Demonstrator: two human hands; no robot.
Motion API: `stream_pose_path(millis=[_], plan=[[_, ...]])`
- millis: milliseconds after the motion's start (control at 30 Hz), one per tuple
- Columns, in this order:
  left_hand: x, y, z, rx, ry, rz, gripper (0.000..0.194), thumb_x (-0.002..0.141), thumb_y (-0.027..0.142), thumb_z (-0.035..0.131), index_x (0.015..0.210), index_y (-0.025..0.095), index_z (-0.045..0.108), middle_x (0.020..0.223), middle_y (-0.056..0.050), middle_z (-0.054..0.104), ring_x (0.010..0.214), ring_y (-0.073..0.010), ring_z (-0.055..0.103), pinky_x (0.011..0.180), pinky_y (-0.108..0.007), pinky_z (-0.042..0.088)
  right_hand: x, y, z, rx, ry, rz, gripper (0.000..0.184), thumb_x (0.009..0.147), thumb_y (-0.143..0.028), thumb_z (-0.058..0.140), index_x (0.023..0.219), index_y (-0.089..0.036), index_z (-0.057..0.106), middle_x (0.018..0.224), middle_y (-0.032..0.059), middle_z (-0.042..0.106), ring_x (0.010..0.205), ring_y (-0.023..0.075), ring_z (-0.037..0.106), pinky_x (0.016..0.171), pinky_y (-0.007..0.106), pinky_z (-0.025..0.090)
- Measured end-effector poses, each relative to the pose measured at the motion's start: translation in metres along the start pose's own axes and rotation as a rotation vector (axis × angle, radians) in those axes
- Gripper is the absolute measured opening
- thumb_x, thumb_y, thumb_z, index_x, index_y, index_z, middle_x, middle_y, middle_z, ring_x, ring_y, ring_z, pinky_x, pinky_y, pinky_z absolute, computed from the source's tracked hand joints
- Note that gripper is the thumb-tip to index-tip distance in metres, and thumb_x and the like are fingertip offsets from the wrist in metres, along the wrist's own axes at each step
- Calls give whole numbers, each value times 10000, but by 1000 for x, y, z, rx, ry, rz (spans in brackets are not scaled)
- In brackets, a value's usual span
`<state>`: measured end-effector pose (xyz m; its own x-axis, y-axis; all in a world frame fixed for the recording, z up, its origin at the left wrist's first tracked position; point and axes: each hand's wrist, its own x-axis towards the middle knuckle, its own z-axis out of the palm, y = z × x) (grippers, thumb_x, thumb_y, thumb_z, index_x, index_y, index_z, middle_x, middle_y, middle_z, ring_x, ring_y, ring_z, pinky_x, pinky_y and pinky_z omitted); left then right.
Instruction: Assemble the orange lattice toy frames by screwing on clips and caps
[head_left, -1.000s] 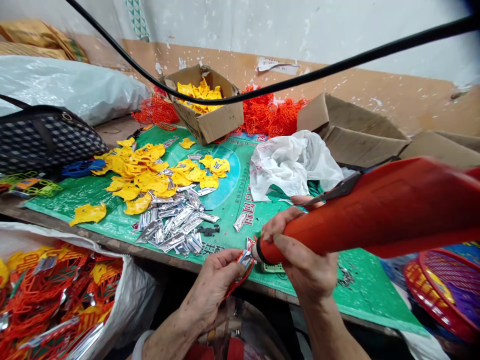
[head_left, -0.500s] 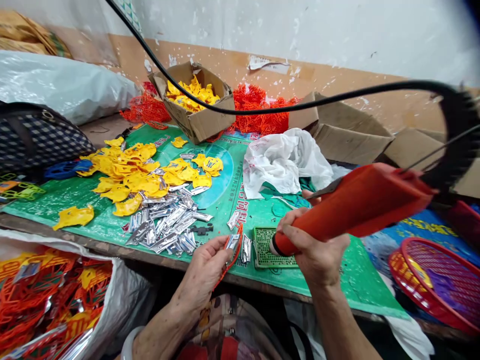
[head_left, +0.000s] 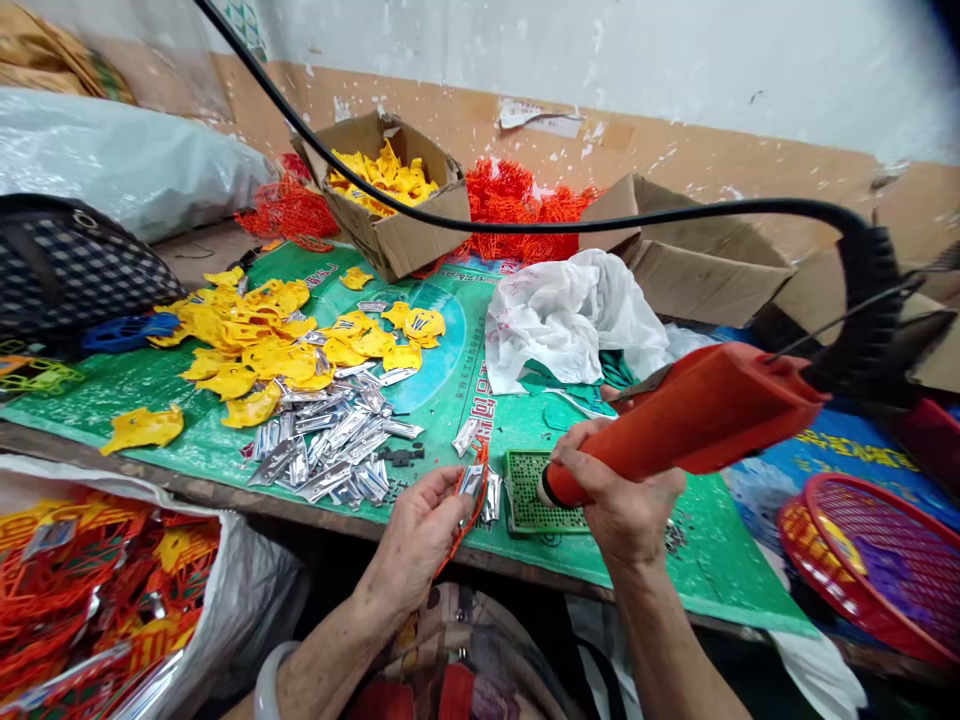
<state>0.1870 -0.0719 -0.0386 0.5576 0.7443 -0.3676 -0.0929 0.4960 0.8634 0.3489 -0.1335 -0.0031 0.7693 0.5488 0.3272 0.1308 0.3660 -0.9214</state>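
Observation:
My left hand (head_left: pixel 424 520) pinches a thin orange plastic part (head_left: pixel 466 530) with a shiny silver plate (head_left: pixel 472 480) on it, near the table's front edge. My right hand (head_left: pixel 634 515) is wrapped round a red corded electric screwdriver (head_left: pixel 705 410), its black-collared nose pointing down and left over a small green perforated tray (head_left: pixel 511 500). Whether its tip touches the tray I cannot tell. Between left hand and tray lies a loose silver piece (head_left: pixel 492 496). To the left, silver pieces (head_left: pixel 341 440) are heaped beside a pile of yellow plastic parts (head_left: pixel 259 345).
A black cable (head_left: pixel 525 222) arches across the view to the screwdriver. Behind stand a carton (head_left: pixel 405 240) of yellow parts, orange netting-like pieces (head_left: pixel 510 205) and a white plastic bag (head_left: pixel 555 320). A filled sack (head_left: pixel 247 570) sits front left; a red basket (head_left: pixel 817 590) is at right.
The screwdriver's rear end has swung left and slightly down, with its cable. My left hand and the orange part have shifted slightly right. Both hands keep their hold.

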Motion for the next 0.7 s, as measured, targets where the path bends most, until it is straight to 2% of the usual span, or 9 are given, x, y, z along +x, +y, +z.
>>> stream_pose_path(millis=[200, 367, 567, 700], plan=[[0, 3, -8, 190, -48, 34, 228, 765, 259, 616, 966, 175, 684, 823, -16, 702, 741, -163, 599, 696, -261, 432, 0, 2, -1, -7, -5, -12, 163, 623, -139, 760, 710, -183, 629, 663, -14, 638, 561, 151, 583, 571, 347, 503], [-1, 14, -11, 339, -74, 64, 188, 820, 306, 570, 931, 173, 642, 753, 18, 652, 659, -128, 543, 623, -233, 394, 1, 3, -2, -34, 3, -28, 154, 616, -152, 766, 688, -175, 631, 649, -10, 639, 556, 154, 583, 585, 359, 510], [3, 27, -18, 586, -93, 51, 175, 840, 353, 495, 813, 189, 548, 555, 83, 438, 508, -108, 391, 498, -232, 298, -3, -4, 4, -70, 7, -16, 151, 608, -136, 757, 661, -171, 620, 638, -15, 643, 560, 149, 591, 567, 325, 491], [10, 43, -25, 808, -159, 105, 137, 789, 299, 508, 743, 181, 559, 579, 58, 490, 554, -119, 416, 529, -247, 290, -3, -6, 6, -68, 6, -15, 152, 597, -125, 757, 661, -174, 628, 621, -25, 643, 554, 139, 578, 539, 297, 469]])
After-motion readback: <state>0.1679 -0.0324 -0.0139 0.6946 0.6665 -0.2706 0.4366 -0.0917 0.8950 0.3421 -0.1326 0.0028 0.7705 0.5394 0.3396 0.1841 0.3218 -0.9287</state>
